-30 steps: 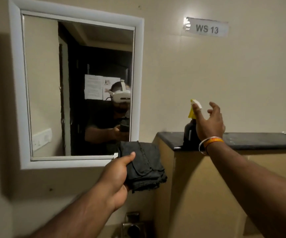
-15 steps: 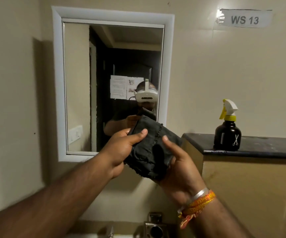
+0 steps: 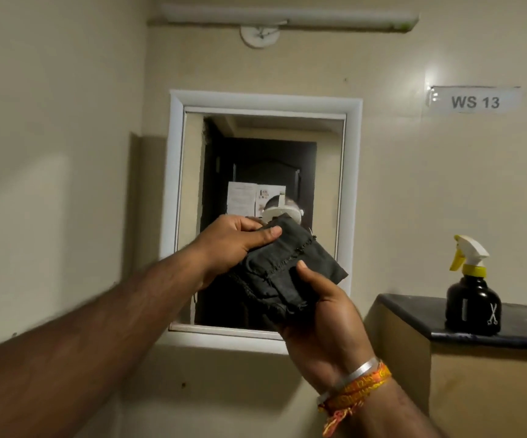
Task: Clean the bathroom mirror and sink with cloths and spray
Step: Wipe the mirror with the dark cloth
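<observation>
A folded dark grey cloth point(image 3: 290, 263) is held in front of the white-framed wall mirror point(image 3: 350, 191). My left hand point(image 3: 233, 241) pinches its upper left corner with the thumb on top. My right hand point(image 3: 322, 314) grips the cloth's lower edge from beneath, thumb pressed on its face. A black spray bottle point(image 3: 474, 305) with a yellow and white trigger head stands upright on the dark ledge point(image 3: 414, 314) at the right, apart from both hands. The sink is out of view.
A "WS 13" sign point(image 3: 475, 101) is stuck on the wall above the ledge. A tube light fitting point(image 3: 284, 18) runs along the wall above the mirror. The left wall stands close beside the mirror.
My right hand left the spray bottle on the ledge and came over to take hold of the cloth with the left. The view has tilted upward, so the tap below dropped out of sight.
</observation>
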